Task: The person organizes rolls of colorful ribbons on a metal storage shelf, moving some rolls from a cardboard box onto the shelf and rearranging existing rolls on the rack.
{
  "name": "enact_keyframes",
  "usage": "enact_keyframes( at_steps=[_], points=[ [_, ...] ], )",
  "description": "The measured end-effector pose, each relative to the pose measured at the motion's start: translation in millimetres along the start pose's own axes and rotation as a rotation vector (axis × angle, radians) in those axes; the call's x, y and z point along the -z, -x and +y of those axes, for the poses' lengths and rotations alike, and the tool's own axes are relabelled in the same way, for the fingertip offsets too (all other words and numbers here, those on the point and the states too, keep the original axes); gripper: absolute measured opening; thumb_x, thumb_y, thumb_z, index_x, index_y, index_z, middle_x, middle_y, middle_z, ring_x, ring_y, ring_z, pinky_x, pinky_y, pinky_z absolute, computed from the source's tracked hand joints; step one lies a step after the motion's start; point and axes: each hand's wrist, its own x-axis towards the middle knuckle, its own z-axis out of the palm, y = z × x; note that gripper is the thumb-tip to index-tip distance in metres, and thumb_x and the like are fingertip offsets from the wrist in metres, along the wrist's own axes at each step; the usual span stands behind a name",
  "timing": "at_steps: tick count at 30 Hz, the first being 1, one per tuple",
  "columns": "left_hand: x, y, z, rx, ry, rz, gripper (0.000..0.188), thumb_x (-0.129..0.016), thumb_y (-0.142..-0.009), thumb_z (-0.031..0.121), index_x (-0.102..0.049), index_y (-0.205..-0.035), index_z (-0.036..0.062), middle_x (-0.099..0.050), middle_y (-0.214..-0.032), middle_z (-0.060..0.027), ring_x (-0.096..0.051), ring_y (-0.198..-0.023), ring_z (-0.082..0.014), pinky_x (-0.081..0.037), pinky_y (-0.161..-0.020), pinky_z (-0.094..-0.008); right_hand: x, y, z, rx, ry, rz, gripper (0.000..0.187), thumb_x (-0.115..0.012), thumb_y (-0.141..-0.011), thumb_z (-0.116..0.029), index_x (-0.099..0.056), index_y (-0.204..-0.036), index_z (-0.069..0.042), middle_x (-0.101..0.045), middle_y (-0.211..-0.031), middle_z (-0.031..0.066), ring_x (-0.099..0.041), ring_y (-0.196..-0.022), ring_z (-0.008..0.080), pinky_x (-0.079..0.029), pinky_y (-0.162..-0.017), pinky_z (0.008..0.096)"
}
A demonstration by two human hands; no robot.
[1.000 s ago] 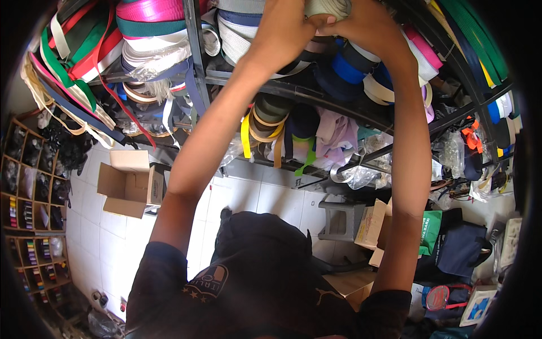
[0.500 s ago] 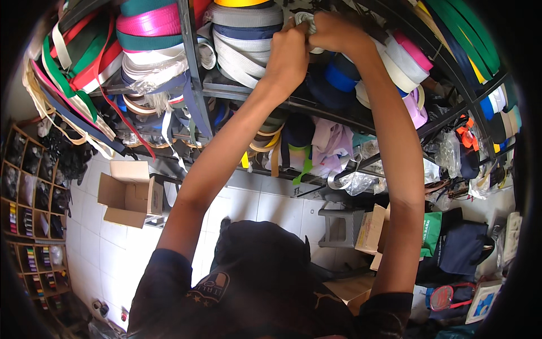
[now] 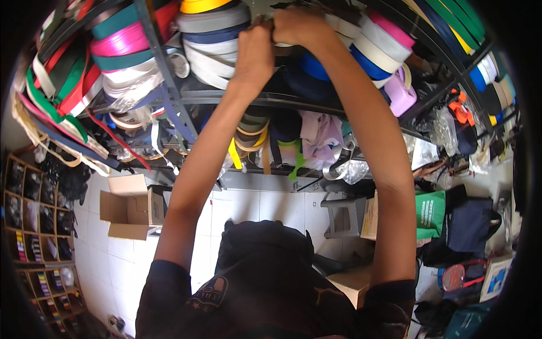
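Both my arms reach up to the rack of webbing rolls. My left hand [image 3: 255,53] is closed, its fingers drawn in, just right of a stack with a grey roll [image 3: 217,21] above a white roll [image 3: 210,53]. Close beside it, my right hand [image 3: 299,26] is closed too, bent at the wrist with its back toward me. The fingertips of both hands meet near the top of the view, and what lies between them is hidden. Below and right of the right hand sit a blue roll [image 3: 314,66] and a cream roll [image 3: 381,47].
A black metal post [image 3: 161,59] and shelf edge [image 3: 254,100] run close to my arms. Loose straps and a lilac cloth [image 3: 319,135] hang beneath. An opened cardboard box [image 3: 129,230], a grey stool [image 3: 345,220] and a green bag [image 3: 431,213] are lower down.
The shelf has shifted left in the view, and my hands with it. A small whitish coil that showed between my fingers is now hidden. Both hands stay closed and close together.
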Motion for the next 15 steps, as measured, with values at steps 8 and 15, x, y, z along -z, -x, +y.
enact_keyframes(
  at_steps=[8, 15],
  points=[
    [-1, 1, 8, -0.063, 0.005, 0.058, 0.037, -0.061, -0.076, -0.011, -0.063, -0.112, -0.0057, -0.059, -0.121, -0.0345, -0.059, -0.107, -0.0502, -0.052, -0.091, -0.049, -19, 24, -13, -0.011, 0.014, 0.297, 0.032, -0.058, -0.086, -0.025, -0.073, -0.104, -0.003, -0.07, -0.113, 0.02, -0.065, -0.112, 0.0332, -0.035, -0.106, 0.0578],
    [19, 21, 16, -0.151, -0.047, 0.126, 0.031, -0.058, -0.084, -0.009, -0.063, -0.115, -0.0042, -0.06, -0.126, -0.029, -0.06, -0.114, -0.0443, -0.051, -0.095, -0.0449, -43, 149, -22, -0.138, -0.571, 1.0, 0.034, -0.076, -0.081, -0.012, -0.068, -0.113, -0.005, -0.069, -0.108, 0.0142, -0.066, -0.101, 0.0268, -0.049, -0.091, 0.0424]
  ],
)
